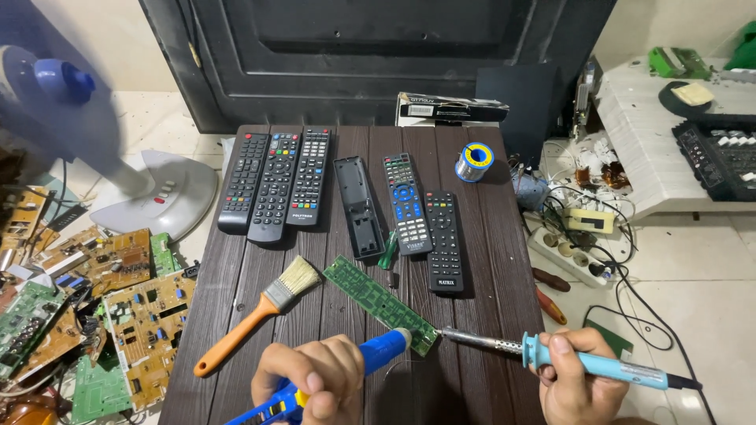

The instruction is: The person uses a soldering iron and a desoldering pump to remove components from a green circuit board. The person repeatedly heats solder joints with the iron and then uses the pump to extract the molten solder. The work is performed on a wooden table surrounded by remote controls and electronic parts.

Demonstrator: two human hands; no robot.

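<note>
**Two tools meet at the end of a green circuit board**

At the near edge of the dark wooden counter, the left hand is closed around a blue suction pump, its tip touching the near end of a long green circuit board. The right hand grips a light-blue soldering iron by the handle; its metal tip points left and ends just beside the same end of the board. The board lies slantwise in the middle of the counter.

A paintbrush with an orange handle lies toward the left edge. Three black remotes lie side by side at the far left corner. Nearer the middle are an opened remote shell, a remote with blue buttons and a plain black remote. A spool of solder wire stands near the far right corner. More circuit boards are piled on the floor beyond the left edge.
</note>
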